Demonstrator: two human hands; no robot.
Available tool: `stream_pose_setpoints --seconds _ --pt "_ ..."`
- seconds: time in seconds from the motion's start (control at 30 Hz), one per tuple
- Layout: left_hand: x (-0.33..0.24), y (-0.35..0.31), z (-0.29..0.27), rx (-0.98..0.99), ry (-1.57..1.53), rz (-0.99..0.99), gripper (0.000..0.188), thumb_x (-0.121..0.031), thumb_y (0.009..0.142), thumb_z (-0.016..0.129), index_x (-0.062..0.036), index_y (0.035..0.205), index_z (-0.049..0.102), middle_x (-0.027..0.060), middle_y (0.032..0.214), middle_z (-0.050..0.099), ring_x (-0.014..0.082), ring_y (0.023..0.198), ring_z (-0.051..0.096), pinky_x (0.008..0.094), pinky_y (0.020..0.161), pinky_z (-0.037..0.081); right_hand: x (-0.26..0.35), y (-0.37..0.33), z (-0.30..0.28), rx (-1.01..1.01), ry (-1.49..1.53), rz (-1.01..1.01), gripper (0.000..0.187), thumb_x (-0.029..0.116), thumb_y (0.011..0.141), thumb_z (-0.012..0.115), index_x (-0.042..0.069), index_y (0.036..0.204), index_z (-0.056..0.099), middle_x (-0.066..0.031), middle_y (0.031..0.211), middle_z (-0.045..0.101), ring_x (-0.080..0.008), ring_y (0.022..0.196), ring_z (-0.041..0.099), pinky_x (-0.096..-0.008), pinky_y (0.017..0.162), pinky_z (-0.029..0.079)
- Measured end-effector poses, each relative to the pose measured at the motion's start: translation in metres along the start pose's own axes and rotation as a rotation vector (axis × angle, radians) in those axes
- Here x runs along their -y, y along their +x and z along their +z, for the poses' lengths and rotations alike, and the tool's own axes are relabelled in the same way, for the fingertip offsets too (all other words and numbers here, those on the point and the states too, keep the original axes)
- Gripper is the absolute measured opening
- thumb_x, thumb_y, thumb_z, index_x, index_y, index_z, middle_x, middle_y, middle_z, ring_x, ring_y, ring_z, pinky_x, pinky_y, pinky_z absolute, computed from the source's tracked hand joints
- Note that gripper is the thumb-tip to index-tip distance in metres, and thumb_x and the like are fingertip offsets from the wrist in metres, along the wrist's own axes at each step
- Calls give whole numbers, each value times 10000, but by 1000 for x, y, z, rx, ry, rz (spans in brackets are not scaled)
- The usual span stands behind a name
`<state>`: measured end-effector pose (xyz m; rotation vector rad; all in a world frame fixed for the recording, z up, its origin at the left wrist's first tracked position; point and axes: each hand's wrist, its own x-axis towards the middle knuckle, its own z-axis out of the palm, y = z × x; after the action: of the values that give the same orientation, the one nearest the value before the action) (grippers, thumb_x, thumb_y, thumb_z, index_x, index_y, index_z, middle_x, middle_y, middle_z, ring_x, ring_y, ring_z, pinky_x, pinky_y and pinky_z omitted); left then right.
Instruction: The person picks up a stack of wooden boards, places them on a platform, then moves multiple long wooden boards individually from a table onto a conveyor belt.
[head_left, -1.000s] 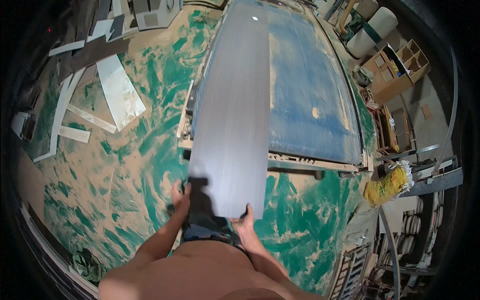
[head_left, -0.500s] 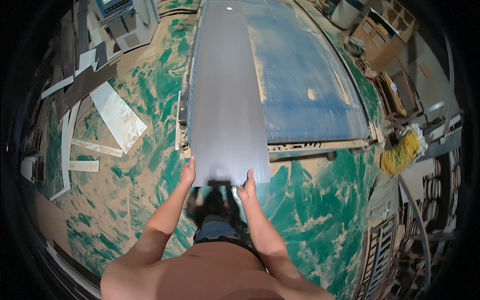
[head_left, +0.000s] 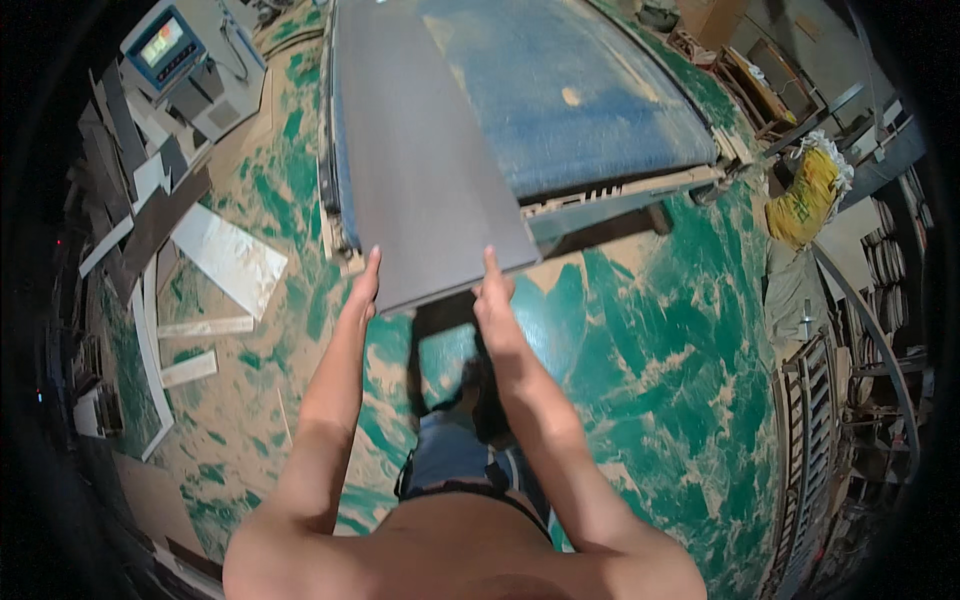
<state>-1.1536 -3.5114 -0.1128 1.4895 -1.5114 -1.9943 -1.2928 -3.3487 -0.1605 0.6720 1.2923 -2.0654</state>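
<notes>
A long grey board (head_left: 420, 160) lies lengthwise along the left side of a blue, dust-streaked machine bed (head_left: 580, 110). Its near end juts out over the bed's front edge toward me. At the near left corner my left hand (head_left: 367, 285) grips the board's side, thumb on top. My right hand (head_left: 493, 290) holds the near edge toward the right corner, thumb up on the face and fingers hidden beneath. Both arms reach straight forward, and the far end of the board runs out of view at the top.
A control cabinet with a screen (head_left: 165, 50) stands at far left. White and dark offcuts (head_left: 230, 260) litter the green, sawdust-covered floor (head_left: 640, 370) on the left. To the right are a yellow sack (head_left: 805, 195), a curved hose (head_left: 870, 320) and a slatted metal rack (head_left: 800, 430).
Both hands and the board's near end have moved farther forward, and the board now sits slightly turned, its near edge slanting. My view has shifted, with more of the control cabinet showing.
</notes>
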Motion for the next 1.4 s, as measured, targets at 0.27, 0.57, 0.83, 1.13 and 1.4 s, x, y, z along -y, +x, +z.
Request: stream_pose_setpoints --seconds 0.27,0.57,0.83,1.13,1.4 --pt "89 -83 91 90 -34 -100 836 -608 798 465 95 1239 371 204 1217 469 280 1051 518 368 897 404 82 -32 -138 68 -58 -45 484 281 784 663 34 1156 477 -110 1110 544 -219 939 559 -369 740 478" --pt "180 -203 84 1154 690 -572 721 -569 760 567 -9 1204 471 140 1215 482 246 1132 441 344 922 367 102 -156 -376 -105 -25 -7 542 303 823 596 12 1243 414 -91 1225 478 -229 1110 457 -368 927 364" --pt "110 -83 58 659 101 -366 795 -616 799 454 -99 1361 233 78 1332 337 218 1133 398 396 947 341 106 -252 -502 -367 -22 45 760 548 785 528 68 1330 305 -96 1339 364 -276 1188 381 -422 961 325" --pt "85 -66 118 324 40 -341 639 -683 806 324 -214 1218 463 -7 1104 554 148 930 500 322 710 388 96 -272 -510 -554 -35 62 882 639 707 556 75 1334 299 -103 1346 353 -289 1182 376 -435 944 336" --pt "60 -78 108 432 83 -402 670 -689 812 273 -157 1150 501 10 1017 583 132 833 548 271 603 415 161 -211 -463 -1157 -851 -545 589 364 859 526 -61 1238 376 -219 1225 447 -316 1045 507 -379 878 413"
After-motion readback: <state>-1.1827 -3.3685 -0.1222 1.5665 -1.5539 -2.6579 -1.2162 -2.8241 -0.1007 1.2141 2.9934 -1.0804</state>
